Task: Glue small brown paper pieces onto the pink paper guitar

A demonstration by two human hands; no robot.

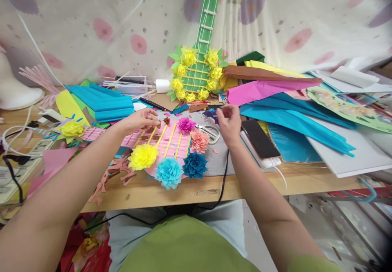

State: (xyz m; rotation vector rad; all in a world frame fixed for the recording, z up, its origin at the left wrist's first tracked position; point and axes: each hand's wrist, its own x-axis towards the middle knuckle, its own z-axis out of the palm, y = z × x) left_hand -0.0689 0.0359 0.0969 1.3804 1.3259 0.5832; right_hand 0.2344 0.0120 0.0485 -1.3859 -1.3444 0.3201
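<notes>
A pink paper guitar (150,169) with yellow strips and pale strings lies on the table. Paper flowers edge its body: yellow (143,157), light blue (169,172), dark blue (195,165), salmon (200,141) and magenta (186,125). Above the upper left of the body, my left hand (142,120) pinches a small brown paper piece (158,125) at its fingertips. A small brown paper flower (166,120) sits just beyond them. My right hand (229,124) is held up right of the guitar, fingers curled in; whatever is in them is hidden. White-handled scissors (211,133) lie beside it.
A green paper guitar (199,70) with yellow flowers leans against the curtain. Blue crepe paper (105,102) lies left, more coloured sheets (294,112) right. A phone (261,138) rests on a white box. Brown scraps (122,168) and a black cable (225,178) lie near the front edge.
</notes>
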